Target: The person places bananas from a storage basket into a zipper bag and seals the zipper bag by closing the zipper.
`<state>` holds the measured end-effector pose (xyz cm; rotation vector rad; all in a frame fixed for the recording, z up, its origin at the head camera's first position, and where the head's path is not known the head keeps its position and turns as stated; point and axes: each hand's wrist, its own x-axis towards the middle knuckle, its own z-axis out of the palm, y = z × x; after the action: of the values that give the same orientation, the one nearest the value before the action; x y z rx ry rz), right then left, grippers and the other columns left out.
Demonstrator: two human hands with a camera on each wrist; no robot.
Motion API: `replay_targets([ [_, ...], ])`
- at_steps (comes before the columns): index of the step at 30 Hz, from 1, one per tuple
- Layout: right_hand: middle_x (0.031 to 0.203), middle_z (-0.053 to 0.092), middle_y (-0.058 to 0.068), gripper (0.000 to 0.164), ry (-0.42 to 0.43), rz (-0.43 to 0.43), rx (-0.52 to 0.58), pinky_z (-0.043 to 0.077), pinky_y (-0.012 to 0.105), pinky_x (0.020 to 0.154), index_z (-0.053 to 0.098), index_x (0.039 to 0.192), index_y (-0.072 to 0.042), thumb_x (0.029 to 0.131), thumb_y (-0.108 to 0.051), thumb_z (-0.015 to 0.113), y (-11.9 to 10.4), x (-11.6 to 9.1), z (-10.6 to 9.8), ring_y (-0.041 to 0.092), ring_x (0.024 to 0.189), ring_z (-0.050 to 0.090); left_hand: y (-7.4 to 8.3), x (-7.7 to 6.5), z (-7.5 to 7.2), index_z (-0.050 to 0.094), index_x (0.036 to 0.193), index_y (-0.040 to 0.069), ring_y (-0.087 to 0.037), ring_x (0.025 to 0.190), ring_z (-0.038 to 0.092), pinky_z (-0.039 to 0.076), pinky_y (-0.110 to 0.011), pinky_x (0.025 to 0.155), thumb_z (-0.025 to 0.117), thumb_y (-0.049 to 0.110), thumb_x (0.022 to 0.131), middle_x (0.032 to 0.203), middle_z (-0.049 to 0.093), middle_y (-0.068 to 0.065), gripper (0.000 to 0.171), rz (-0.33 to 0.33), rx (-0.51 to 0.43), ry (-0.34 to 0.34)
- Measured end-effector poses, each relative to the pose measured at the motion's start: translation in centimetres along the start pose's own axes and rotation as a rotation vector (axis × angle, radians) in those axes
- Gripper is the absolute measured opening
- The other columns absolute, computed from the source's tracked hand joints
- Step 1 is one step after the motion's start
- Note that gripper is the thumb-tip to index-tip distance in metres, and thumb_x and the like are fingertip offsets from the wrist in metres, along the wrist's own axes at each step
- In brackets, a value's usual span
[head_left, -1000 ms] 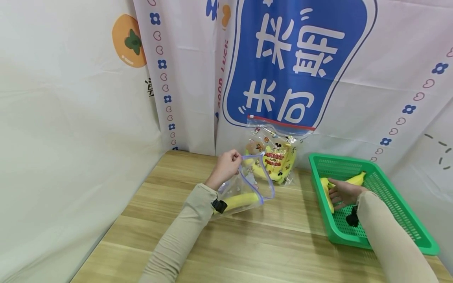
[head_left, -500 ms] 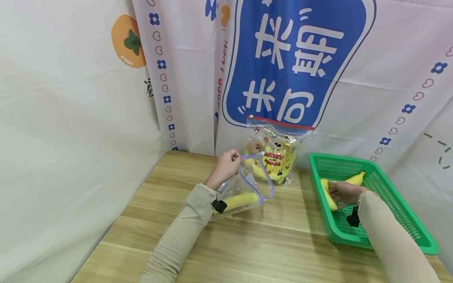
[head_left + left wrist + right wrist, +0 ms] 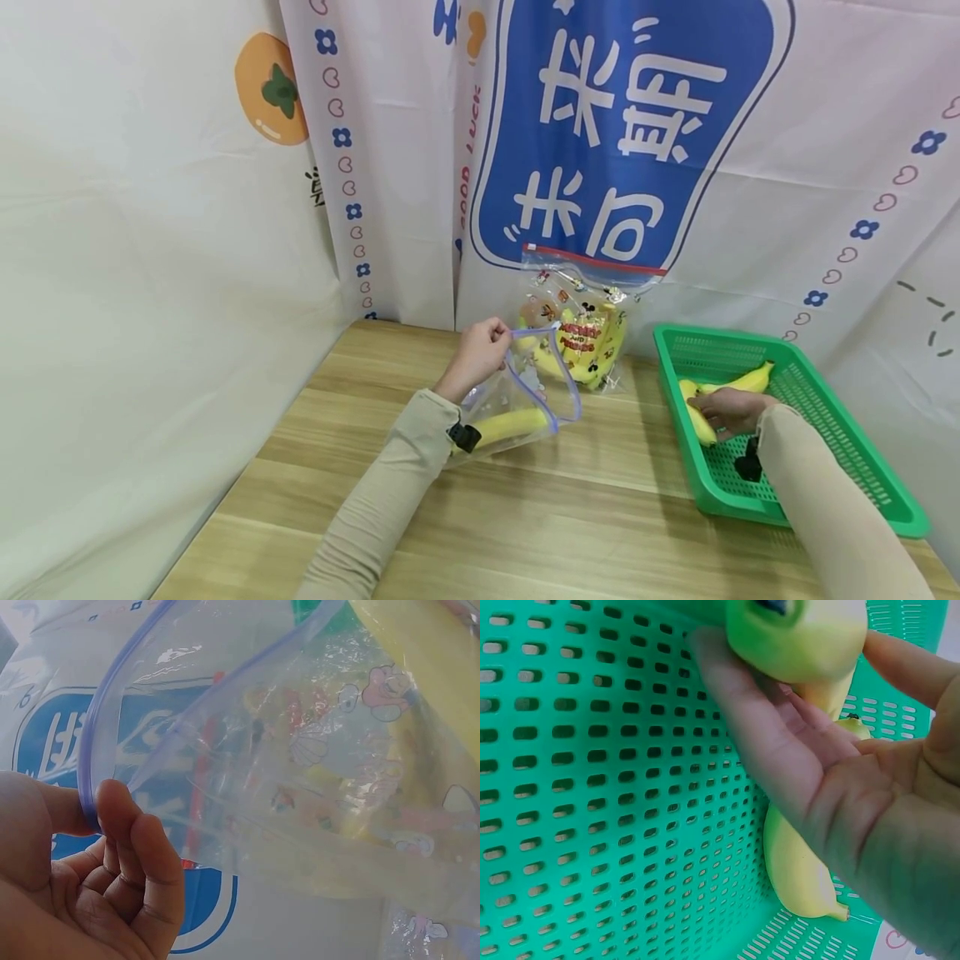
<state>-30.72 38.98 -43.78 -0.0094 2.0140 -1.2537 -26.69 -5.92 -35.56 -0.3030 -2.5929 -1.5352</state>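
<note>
My left hand (image 3: 480,354) pinches the purple zip edge of a clear zip bag (image 3: 517,382) between thumb and fingers, and the bag's mouth gapes to the right. One banana (image 3: 510,427) lies inside it. In the left wrist view the purple edge (image 3: 88,750) runs up from the pinch. My right hand (image 3: 729,410) reaches into the green basket (image 3: 701,493) at the right. It grips a banana (image 3: 702,427), with fingers on one side and thumb on the other in the right wrist view. Beyond it in the basket lies another banana (image 3: 756,379).
A printed clear bag with a red zip (image 3: 592,260) holds yellow fruit and leans against the back curtain (image 3: 405,250). The wooden table (image 3: 540,517) extends in front. Perforated basket walls (image 3: 592,757) rise close beside the right hand.
My right fingers have closed round the banana in the basket, and its near end has shifted slightly. The left hand and its bag have stayed in place.
</note>
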Motion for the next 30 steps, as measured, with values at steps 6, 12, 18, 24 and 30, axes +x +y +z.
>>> replay_targets([
  [6,0.120,0.052,0.016,0.039,-0.012,-0.001,-0.027,0.049,0.039,0.078,0.051,0.120,0.004,0.104,-0.029,0.035,-0.3,-0.5,-0.1,0.022,0.097,0.057,0.0,0.1,0.0,0.063,0.097,0.005,-0.016,0.058,0.060,0.044,-0.024,0.048,0.048,0.017,0.097,0.080,0.062,-0.012,0.019,-0.007,-0.003,-0.012],
  [12,0.102,0.060,0.010,0.038,-0.132,-0.054,0.045,0.050,0.042,0.083,0.058,0.111,-0.002,0.105,-0.027,0.030,-0.9,-1.0,-0.5,0.017,0.087,0.060,0.3,0.1,-0.2,0.063,0.097,0.005,-0.015,0.057,0.060,0.044,-0.023,0.049,0.048,0.015,0.096,0.083,0.063,-0.015,0.018,-0.011,-0.004,-0.005],
  [18,0.100,0.062,0.010,0.034,-0.130,-0.067,0.119,0.049,0.046,0.087,0.056,0.112,-0.002,0.105,-0.025,0.032,-0.8,-1.3,-0.5,0.019,0.087,0.062,0.4,0.1,-0.2,0.063,0.096,0.005,-0.015,0.056,0.059,0.044,-0.024,0.049,0.049,0.015,0.096,0.074,0.059,-0.005,0.017,-0.004,-0.003,0.004],
  [24,0.100,0.059,0.010,0.032,-0.078,-0.071,0.167,0.051,0.041,0.084,0.051,0.114,-0.001,0.104,-0.026,0.034,-0.5,-1.6,-0.4,0.020,0.090,0.061,0.4,0.0,-0.1,0.063,0.095,0.005,-0.015,0.057,0.060,0.045,-0.024,0.049,0.049,0.015,0.096,0.073,0.059,-0.004,0.017,-0.007,-0.002,-0.005],
  [30,0.103,0.057,0.014,0.034,-0.070,-0.105,0.159,0.052,0.038,0.083,0.047,0.120,-0.002,0.104,-0.030,0.035,-0.4,-2.0,-0.5,0.022,0.090,0.060,0.4,0.0,-0.1,0.063,0.095,0.006,-0.016,0.057,0.060,0.045,-0.024,0.050,0.049,0.016,0.096,0.073,0.059,-0.004,0.017,-0.011,0.001,-0.003],
])
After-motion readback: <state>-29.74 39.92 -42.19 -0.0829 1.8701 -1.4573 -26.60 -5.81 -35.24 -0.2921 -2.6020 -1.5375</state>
